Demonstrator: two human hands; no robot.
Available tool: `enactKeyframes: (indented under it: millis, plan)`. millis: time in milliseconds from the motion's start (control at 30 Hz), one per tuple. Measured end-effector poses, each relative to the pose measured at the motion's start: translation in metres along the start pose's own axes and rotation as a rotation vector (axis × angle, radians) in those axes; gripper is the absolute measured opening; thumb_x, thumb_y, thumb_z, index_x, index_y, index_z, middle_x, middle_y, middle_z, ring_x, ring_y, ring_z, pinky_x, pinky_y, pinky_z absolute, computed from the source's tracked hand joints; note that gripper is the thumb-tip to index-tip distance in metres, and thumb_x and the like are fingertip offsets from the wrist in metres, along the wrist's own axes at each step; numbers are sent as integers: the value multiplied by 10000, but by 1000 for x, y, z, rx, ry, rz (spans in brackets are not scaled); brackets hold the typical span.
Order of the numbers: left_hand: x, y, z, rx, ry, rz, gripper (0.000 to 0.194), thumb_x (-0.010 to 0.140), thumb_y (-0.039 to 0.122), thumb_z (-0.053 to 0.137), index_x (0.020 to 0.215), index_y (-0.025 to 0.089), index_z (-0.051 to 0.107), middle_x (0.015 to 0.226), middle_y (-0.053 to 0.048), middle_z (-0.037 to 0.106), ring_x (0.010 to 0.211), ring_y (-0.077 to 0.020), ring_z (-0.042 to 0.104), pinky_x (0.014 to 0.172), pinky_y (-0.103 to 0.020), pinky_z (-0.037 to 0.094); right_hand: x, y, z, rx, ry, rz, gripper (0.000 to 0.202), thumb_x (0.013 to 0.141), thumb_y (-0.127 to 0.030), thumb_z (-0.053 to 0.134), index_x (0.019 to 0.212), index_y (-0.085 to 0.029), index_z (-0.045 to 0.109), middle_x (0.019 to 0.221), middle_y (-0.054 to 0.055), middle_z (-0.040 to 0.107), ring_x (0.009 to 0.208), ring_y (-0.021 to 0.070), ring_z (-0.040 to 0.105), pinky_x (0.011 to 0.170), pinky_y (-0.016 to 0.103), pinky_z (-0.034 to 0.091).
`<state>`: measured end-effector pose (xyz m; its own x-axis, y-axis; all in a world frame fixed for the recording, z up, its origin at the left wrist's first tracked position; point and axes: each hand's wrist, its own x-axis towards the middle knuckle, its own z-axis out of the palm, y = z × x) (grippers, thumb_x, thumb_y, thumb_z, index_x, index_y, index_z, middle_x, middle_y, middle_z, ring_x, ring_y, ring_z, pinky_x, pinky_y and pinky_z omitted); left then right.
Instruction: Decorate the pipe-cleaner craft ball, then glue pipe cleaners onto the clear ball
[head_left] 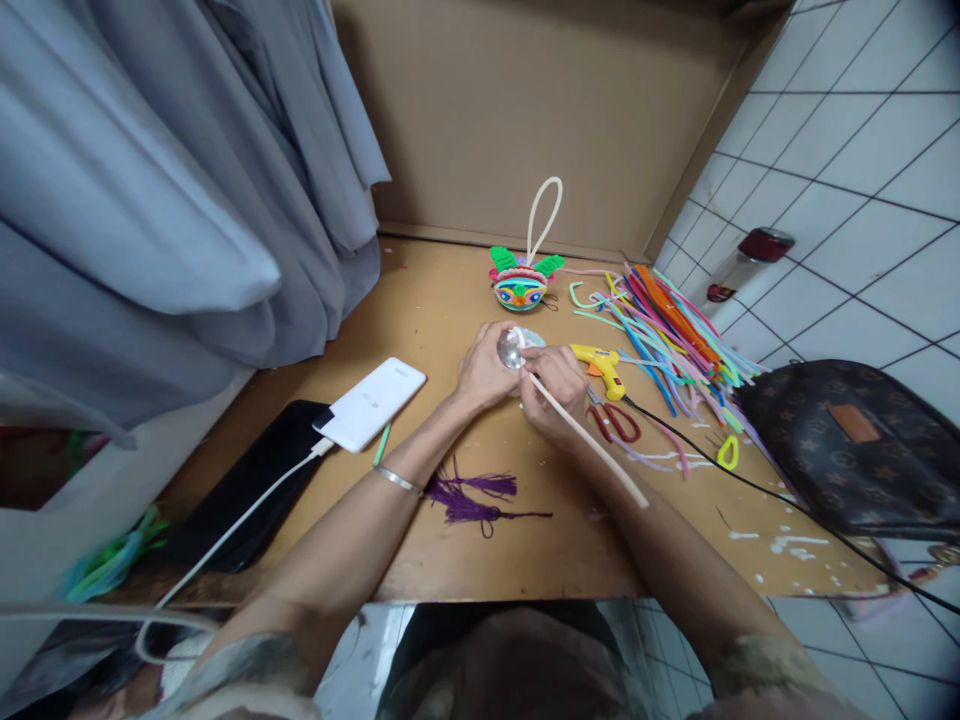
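My left hand point(484, 366) is closed around a small clear ball point(511, 349) over the middle of the table. Pinched in my right hand point(556, 388) is a cream pipe cleaner point(589, 438), with one end against the ball and its long tail lying back toward my right forearm. Just beyond my hands stands a colourful lion-head ornament point(520, 286) with green ears and a cream loop on top. A yellow glue gun point(602, 370) lies right of my right hand, with red-handled scissors point(616, 420) beside it. Purple tassels point(472, 497) rest between my forearms.
Many coloured pipe cleaners point(667, 325) are heaped at the right back. A brown patterned bag point(862, 450) sits at the right edge, and the glue gun's black cord runs past it. On the left are a white power bank point(375, 402) with a cable and a black tablet-like slab point(255, 500).
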<state>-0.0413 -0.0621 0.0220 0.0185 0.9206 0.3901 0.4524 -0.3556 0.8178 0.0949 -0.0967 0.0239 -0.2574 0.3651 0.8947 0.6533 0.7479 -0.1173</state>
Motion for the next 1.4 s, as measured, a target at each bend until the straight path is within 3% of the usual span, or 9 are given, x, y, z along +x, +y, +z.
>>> enactKeyframes:
  millis: [533,1133,1400]
  plan:
    - [2,-9,-1,-17,-34,59,598,662,249,772,1223,222,569,1258,-94,598,1129,-263,650,1025,-431,535,2,-1,-2,17,-18,4,157,870,-88,543,842,-231,604,874,66,729,912,235,683,805,401,559]
    - [2,-5,-8,-47,-90,48,637,642,251,780,1231,199,543,1313,-126,572,1162,-280,640,1056,-449,528,5,-3,-4,17,16,-44,162,875,-72,541,841,-226,579,859,69,723,885,223,673,787,374,550]
    - [5,-13,-8,-76,-97,122,626,643,240,774,1222,181,543,1330,-138,567,1200,-282,630,1084,-439,517,3,-2,-2,37,0,-11,165,874,-86,543,827,-242,570,848,60,713,881,234,674,777,399,545]
